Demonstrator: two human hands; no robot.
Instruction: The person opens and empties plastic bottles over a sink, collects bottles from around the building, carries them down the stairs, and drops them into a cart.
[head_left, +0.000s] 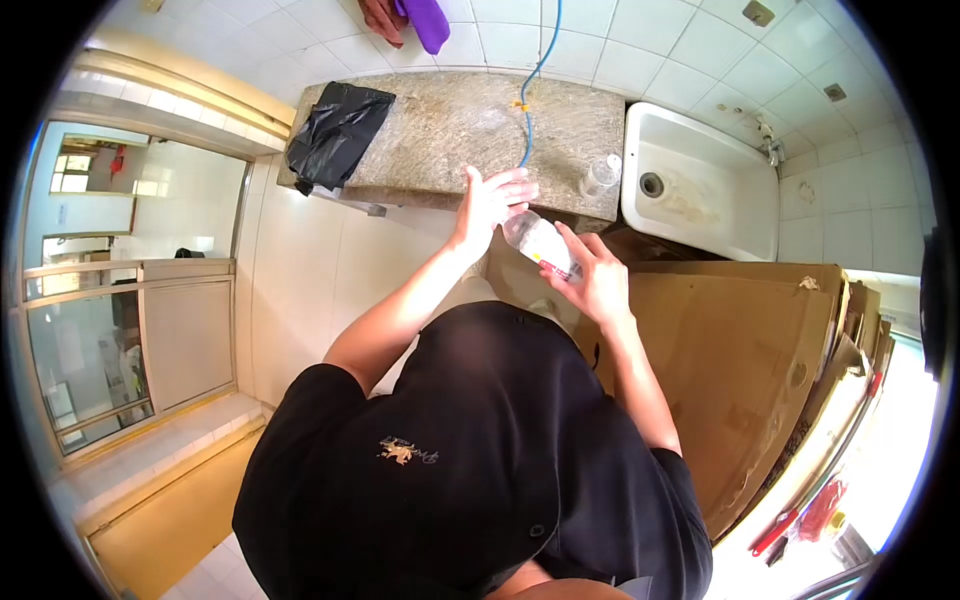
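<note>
My right hand (592,278) is wrapped round a clear plastic bottle (540,243) with a white and red label, held tilted in front of the counter's edge. My left hand (490,210) is at the bottle's upper left end, its fingers stretched out and apart. Whether its palm touches the bottle, I cannot tell. A second clear container (601,176) stands on the stone counter (450,125) near its right end. A blue hose (528,130) runs down the wall and over the counter toward my left hand.
A black plastic bag (340,132) lies on the counter's left end. Right of the counter is a white sink (700,170) with a tap (770,148). Large cardboard sheets (720,370) stand below the sink. Purple cloth (428,24) hangs on the wall.
</note>
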